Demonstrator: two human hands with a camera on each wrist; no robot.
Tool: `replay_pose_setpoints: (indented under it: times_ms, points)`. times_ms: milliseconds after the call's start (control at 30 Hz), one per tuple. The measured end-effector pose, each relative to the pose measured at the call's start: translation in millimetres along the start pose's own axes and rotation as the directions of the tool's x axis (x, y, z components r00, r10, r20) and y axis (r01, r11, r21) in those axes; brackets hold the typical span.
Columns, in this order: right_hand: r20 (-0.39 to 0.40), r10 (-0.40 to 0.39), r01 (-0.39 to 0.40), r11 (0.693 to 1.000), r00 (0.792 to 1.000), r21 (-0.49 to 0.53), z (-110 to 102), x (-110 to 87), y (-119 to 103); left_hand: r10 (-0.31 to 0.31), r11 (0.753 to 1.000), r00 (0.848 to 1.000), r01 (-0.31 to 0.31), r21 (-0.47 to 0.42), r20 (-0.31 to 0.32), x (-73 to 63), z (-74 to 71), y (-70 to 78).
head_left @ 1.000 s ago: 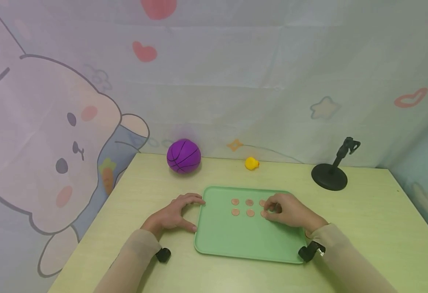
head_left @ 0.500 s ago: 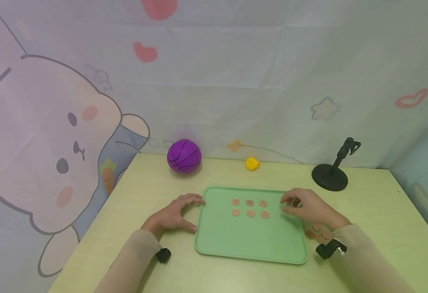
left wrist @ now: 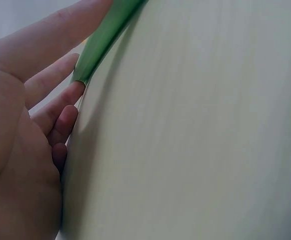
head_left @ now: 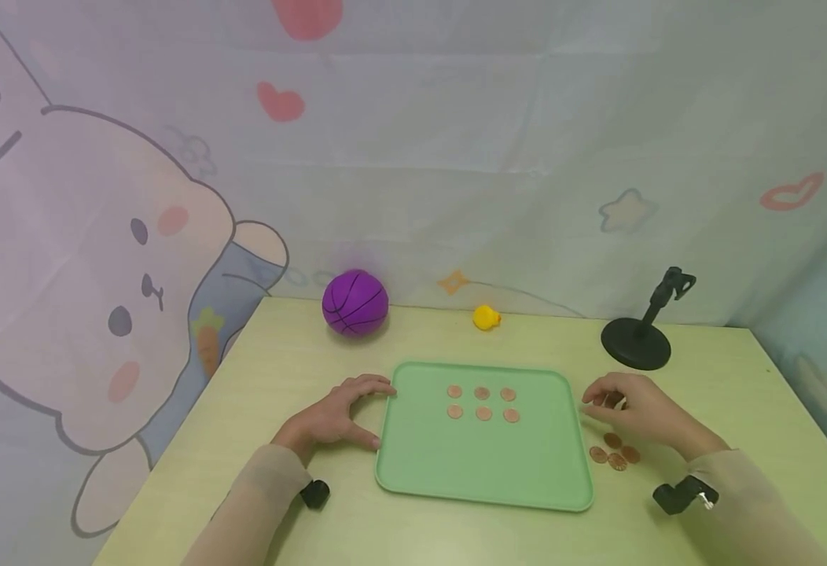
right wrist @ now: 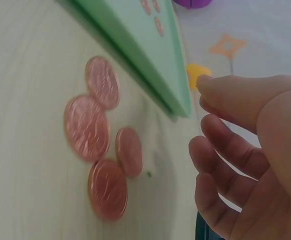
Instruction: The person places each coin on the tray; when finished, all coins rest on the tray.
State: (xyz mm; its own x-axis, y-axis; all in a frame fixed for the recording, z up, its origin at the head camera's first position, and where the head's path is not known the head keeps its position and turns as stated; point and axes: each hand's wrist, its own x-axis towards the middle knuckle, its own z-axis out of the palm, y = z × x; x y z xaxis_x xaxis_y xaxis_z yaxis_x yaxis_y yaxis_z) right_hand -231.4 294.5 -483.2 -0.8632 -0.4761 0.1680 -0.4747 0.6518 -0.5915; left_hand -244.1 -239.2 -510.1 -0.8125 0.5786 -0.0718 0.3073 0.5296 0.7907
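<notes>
Two rows of copper-coloured coins (head_left: 483, 413), three in each, lie flat on a light green tray (head_left: 484, 497). My left hand (head_left: 332, 410) is at the tray's left side, thumb and fingers spread, fingertips right at the rim. In the left wrist view those fingertips (left wrist: 79, 86) meet the green edge. My right hand (head_left: 629, 402) hovers just off the tray's right edge, fingers loosely bent and nothing between them. Below it on the table, several more coins (head_left: 617, 462) lie in a cluster; the right wrist view shows these coins (right wrist: 87, 127) close up, with raised patterns and edges touching.
Behind the tray stand a purple toy basketball (head_left: 355, 303), a small yellow rubber duck (head_left: 486, 317) and a black stand (head_left: 636, 343) with a round base. A printed cloth (head_left: 456, 157) hangs along the table's back edge.
My right hand has left the coins on the tray and moved right, past the rim, uncovering the right-hand coins of both rows and the loose cluster. My left hand has stayed in place.
</notes>
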Motion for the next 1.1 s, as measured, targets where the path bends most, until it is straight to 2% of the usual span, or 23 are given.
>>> replay_pose_setpoints:
  times_ms: [133, 333, 467, 667, 1100]
  points:
    - [0.048, -0.014, 0.013, 1.000, 0.999, 0.017, -4.6, -8.1, 6.2, -0.007, 1.000, 1.000, 0.008, -0.009, 0.002, 0.8, -1.2, 0.8]
    - [0.161, 0.003, -0.014, 0.998, 0.987, 0.065, -8.0, -17.5, 14.7, -0.004, 1.000, 1.000, 0.004, 0.000, 0.004, 1.7, -1.6, 0.9]
    - [0.203, 0.003, -0.022, 0.995, 0.979, 0.093, -7.6, -21.2, 17.7, -0.003, 1.000, 1.000, 0.003, -0.006, 0.004, 1.7, -1.9, 1.9]
    - [0.210, -0.012, -0.007, 0.996, 0.978, 0.089, -7.5, -22.8, 17.0, 0.006, 1.000, 1.000, -0.006, -0.006, 0.001, 2.1, -1.0, 1.2]
    - [0.251, -0.044, 0.011, 0.991, 0.967, 0.133, -11.9, -22.0, 25.7, -0.014, 1.000, 1.000, 0.014, -0.007, 0.005, 0.7, 0.7, 0.9]
